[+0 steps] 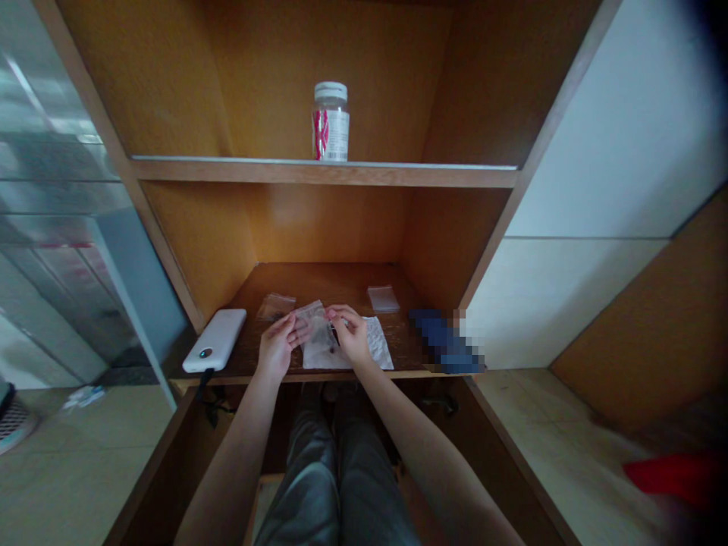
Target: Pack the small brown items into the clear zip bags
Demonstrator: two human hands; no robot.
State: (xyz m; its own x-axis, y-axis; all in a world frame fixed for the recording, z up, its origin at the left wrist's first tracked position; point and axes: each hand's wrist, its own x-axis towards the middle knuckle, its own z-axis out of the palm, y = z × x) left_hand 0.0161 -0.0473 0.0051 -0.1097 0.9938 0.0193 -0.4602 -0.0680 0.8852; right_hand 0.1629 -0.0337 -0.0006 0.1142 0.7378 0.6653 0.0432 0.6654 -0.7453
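Note:
My left hand (277, 343) is closed on the edge of a small clear plastic zip bag (312, 311), held up over the shelf. At the bag's right side is my right hand (351, 335), its thumb and fingers pinched together. A small dark thing shows by the right fingertips, too small to name. Below both hands lies a crinkled white sheet (378, 343), paper or tissue, with a few dark specks on it. To the left of my left hand rests another clear zip bag (276, 305) with something dark in it. A flat clear zip bag (383, 299) lies behind my right hand.
A white power bank (216, 341) with a black cable lies at the shelf's left front. On the right is a blurred blue item (444, 341). A white-capped bottle (331, 125) stands on the upper shelf (421, 176). Below me is an open drawer (500, 447).

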